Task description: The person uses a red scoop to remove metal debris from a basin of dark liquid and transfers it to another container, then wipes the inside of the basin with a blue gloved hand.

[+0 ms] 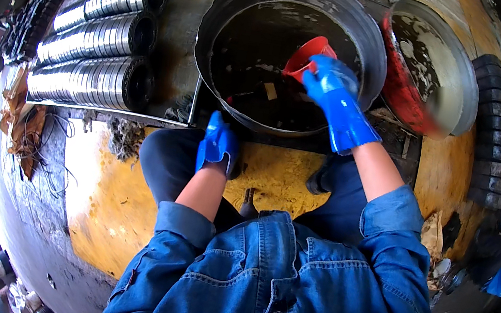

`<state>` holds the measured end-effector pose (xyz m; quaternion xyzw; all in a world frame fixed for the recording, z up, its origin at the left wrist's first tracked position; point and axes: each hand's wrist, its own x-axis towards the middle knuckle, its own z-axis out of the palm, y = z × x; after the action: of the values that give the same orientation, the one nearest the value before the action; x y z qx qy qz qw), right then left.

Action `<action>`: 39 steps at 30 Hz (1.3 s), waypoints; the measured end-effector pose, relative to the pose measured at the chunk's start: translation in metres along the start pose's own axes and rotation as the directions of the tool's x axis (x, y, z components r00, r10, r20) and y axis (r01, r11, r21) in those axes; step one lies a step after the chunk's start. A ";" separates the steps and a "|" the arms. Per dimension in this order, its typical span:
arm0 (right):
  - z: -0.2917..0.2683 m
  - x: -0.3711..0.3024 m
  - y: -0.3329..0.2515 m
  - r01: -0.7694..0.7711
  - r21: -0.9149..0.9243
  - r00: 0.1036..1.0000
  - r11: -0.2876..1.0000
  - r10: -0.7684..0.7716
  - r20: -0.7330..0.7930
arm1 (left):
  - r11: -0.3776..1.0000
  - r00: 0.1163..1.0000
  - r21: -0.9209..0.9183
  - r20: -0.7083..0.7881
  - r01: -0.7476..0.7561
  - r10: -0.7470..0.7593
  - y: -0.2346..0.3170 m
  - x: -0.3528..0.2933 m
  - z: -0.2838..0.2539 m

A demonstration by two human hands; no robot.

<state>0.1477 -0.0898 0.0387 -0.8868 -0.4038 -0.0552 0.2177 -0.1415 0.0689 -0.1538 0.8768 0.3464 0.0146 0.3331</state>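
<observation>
The right hand (334,81) grips a red cup (305,55) inside the tub (209,32), toward its right edge; the left hand (219,143), loosely open by the near edge, shows nothing held. Work seems midway: three rows of rings (93,38) already fill the tray's (189,18) left side (how much is left, the murky liquid (244,38) hides).

You can read no text, label, brand, number or sign anywhere in the frame, from its upper left to its lower right.
</observation>
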 end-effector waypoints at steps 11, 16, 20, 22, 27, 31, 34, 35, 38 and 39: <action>0.128 0.080 -0.101 0.390 -0.309 0.521 0.868 0.069 0.851 | -0.174 0.935 -0.948 0.297 0.265 -0.192 0.038 0.023 0.083; 0.254 0.044 -0.088 0.537 -0.347 0.658 0.769 -0.124 0.743 | -0.262 0.824 -0.880 0.466 0.395 -0.322 0.095 0.037 0.037; 0.289 0.029 -0.074 0.484 -0.175 0.727 0.857 -0.283 0.626 | -0.280 0.823 -0.877 0.470 0.391 -0.320 0.092 0.040 0.037; 0.232 0.044 -0.086 0.414 -0.100 0.697 0.905 -0.245 0.674 | -0.299 0.827 -0.874 0.468 0.382 -0.312 0.090 0.042 0.036; 0.156 0.060 -0.040 -0.066 0.078 0.588 0.995 -0.024 0.808 | -0.338 0.829 -0.844 0.506 0.418 -0.238 0.086 0.046 0.043; 0.083 0.035 -0.014 -0.315 0.083 0.642 0.945 0.148 0.753 | -0.347 0.830 -0.839 0.509 0.419 -0.230 0.077 0.047 0.051; 0.039 -0.012 0.000 -0.417 0.153 0.777 0.896 0.264 0.571 | -0.338 0.833 -0.844 0.504 0.417 -0.230 0.068 0.047 0.057; 0.027 -0.021 0.005 -0.465 0.163 0.749 0.870 0.288 0.597 | -0.326 0.835 -0.845 0.504 0.424 -0.220 0.070 0.047 0.060; 0.022 -0.042 0.022 -0.492 0.150 0.772 0.858 0.349 0.532 | -0.197 0.833 -0.854 0.515 0.481 -0.201 0.067 0.048 0.060; 0.026 -0.048 0.024 -0.471 0.150 0.816 0.869 0.365 0.448 | -0.149 0.832 -0.854 0.519 0.498 -0.195 0.064 0.045 0.058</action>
<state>0.1311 -0.1258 -0.0060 -0.9104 -0.2372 0.2314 0.2476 -0.0542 0.0293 -0.1701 0.2364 0.4130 0.0716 0.8766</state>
